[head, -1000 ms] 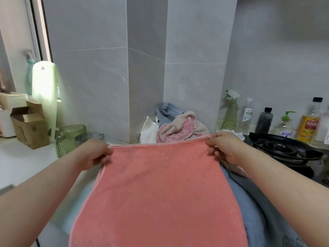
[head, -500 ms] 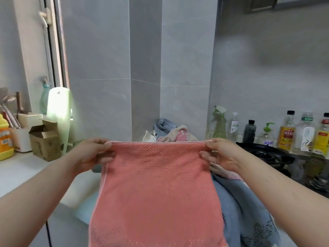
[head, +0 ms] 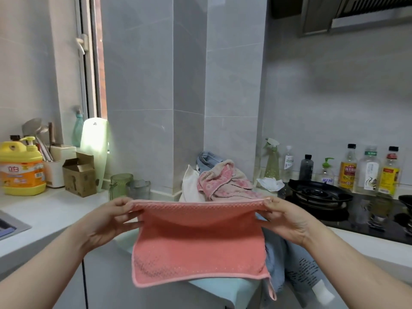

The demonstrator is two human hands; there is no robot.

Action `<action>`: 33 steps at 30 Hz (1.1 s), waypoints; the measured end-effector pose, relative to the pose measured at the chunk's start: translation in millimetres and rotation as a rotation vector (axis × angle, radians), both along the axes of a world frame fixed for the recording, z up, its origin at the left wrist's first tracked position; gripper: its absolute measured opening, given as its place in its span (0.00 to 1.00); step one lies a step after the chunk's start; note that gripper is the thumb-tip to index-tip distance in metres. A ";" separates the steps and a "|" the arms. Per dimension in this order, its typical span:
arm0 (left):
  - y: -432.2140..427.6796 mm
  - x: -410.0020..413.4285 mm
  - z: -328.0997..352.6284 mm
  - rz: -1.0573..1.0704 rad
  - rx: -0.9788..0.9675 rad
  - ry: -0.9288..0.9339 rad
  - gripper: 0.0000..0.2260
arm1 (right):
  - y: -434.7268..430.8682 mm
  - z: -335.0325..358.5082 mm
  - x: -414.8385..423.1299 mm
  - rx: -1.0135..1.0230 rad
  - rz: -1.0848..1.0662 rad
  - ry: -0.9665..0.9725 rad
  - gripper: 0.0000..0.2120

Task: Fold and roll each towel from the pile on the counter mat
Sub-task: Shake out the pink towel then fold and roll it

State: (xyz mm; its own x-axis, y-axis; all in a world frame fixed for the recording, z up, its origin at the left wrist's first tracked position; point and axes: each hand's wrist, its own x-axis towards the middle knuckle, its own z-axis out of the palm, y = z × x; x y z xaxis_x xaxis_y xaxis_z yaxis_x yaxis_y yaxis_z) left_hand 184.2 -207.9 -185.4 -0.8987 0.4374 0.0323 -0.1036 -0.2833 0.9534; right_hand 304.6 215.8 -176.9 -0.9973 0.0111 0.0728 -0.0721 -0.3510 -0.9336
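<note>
From the head view, one coral waffle-weave towel (head: 198, 241) hangs in the air in front of the counter, held up by two hands. The left hand (head: 111, 219) pinches its top left corner and the right hand (head: 287, 219) pinches its top right corner, with the top edge sagging a little between them. One small loop dangles from the lower right corner.

Behind it, against the tiled pillar, sits the pile of towels (head: 223, 181); I can count three cloths in it: pink-beige, blue striped and white. Right of the pile, seven bottles (head: 347, 166) line the wall behind one gas burner (head: 318, 192). On the left stand two glass jars (head: 120, 186), one cardboard box (head: 80, 175) and one yellow detergent jug (head: 21, 168).
</note>
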 end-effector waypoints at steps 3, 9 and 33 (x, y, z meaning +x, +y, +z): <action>-5.7 19.7 -18.7 -0.036 0.018 0.015 0.30 | 2.1 -16.6 9.7 -0.037 0.013 0.027 0.35; -19.3 34.9 -46.3 -0.101 0.020 -0.015 0.20 | 11.7 -51.3 26.4 -0.037 0.031 -0.015 0.49; -20.4 54.6 -46.9 -0.190 -0.896 0.348 0.12 | 23.2 -79.8 32.1 0.310 0.063 -0.201 0.19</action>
State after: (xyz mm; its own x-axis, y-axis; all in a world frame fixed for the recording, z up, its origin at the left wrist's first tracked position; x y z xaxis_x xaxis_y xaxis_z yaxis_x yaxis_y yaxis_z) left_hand 238.9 -228.3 -232.4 -0.8141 0.5654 -0.1325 0.2551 0.5532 0.7930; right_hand 336.7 239.0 -256.7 -0.9900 -0.0427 -0.1346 0.1366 -0.0470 -0.9895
